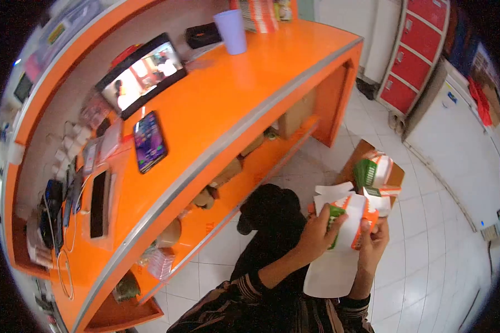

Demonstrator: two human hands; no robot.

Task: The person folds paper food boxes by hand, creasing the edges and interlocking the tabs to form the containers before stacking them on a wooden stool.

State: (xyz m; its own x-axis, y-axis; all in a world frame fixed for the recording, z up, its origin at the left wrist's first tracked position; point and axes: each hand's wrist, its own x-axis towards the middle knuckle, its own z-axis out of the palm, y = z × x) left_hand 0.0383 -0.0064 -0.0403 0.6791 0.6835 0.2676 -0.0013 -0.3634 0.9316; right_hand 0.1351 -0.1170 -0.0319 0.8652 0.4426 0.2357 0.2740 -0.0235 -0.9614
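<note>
Both hands are at the lower right, in front of the person's lap. My left hand point(320, 233) pinches the left side of a partly folded carton point(349, 225), white inside with green and orange printing. On its right side my right hand point(372, 236) grips the orange-edged panel, thumb on top. A long white flap point(330, 275) hangs down from the carton between the forearms. Just beyond the hands, more green, orange and white cartons point(374, 171) lie in a brown cardboard box point(395, 176).
An orange counter point(216, 94) on the left carries a phone point(149, 142), a tablet point(144, 75) and a purple cup point(231, 32). Its lower shelf holds assorted items. Red lockers point(414, 50) and a white freezer point(455, 139) stand at the right.
</note>
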